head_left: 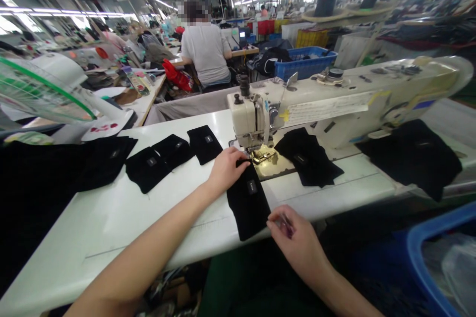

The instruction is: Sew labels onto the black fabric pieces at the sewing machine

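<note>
A black fabric piece (250, 213) with a small grey label lies at the front of the sewing machine (256, 116), its far end by the presser foot (262, 155). My left hand (227, 167) pinches the far left edge of this piece, close to the needle area. At its near right corner, my right hand (295, 235) is closed with thumb and forefinger on the edge. A small thin object, partly hidden, shows inside the right palm; its kind I cannot make out. More labelled black pieces (206, 143) lie to the left on the white table (178, 208).
Right of the needle lies a stack of black pieces (307, 158), with another dark pile (412, 158) beyond. A green-edged fan (44, 89) stands at left. A blue bin (416, 252) is at lower right. A person in a grey shirt (206, 52) sits ahead.
</note>
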The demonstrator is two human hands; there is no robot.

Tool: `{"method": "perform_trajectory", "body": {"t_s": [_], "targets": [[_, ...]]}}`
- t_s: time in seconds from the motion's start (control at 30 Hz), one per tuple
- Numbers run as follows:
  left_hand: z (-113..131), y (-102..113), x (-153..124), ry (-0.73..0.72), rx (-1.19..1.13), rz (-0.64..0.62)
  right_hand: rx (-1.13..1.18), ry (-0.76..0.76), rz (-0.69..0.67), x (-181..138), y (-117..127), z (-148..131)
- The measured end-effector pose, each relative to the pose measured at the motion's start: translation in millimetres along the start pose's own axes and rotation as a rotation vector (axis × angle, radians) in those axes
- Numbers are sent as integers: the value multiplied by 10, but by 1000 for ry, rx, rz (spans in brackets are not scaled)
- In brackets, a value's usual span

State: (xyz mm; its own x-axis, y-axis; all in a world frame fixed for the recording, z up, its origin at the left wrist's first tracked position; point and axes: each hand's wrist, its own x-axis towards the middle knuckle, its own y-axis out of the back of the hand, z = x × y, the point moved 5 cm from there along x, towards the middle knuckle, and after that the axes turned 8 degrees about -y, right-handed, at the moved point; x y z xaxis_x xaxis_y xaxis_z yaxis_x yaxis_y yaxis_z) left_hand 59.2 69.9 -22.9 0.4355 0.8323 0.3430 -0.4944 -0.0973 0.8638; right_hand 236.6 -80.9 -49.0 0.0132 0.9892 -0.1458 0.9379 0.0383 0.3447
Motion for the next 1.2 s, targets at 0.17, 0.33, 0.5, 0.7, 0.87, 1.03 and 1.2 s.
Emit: {"method": "perform_trajectory", "body": {"t_s": [0.17, 0.33, 0.5, 0.7, 0.87, 1.03, 1.2], "targets": [[91, -65, -102, -189, 84, 22, -113, 237, -20, -61, -21, 15], [102, -96, -179, -284, 56, -6, -170, 460, -55, -96, -10, 55], [32, -107, -125, -314, 23, -1, -361, 582, -23, -86, 0, -16], [7, -111, -76, -345, 21, 0, -494, 563, -16, -51, -24, -86], [23, -113, -86, -339, 56, -5, -486, 547, -26, -44, -34, -81], [32, -106, -74, -335, 76, -21, -491, 537, -34, -30, -34, -89], [25, -91, -77, -343, 45, -30, -500, 534, -41, -32, -36, -83]]}}
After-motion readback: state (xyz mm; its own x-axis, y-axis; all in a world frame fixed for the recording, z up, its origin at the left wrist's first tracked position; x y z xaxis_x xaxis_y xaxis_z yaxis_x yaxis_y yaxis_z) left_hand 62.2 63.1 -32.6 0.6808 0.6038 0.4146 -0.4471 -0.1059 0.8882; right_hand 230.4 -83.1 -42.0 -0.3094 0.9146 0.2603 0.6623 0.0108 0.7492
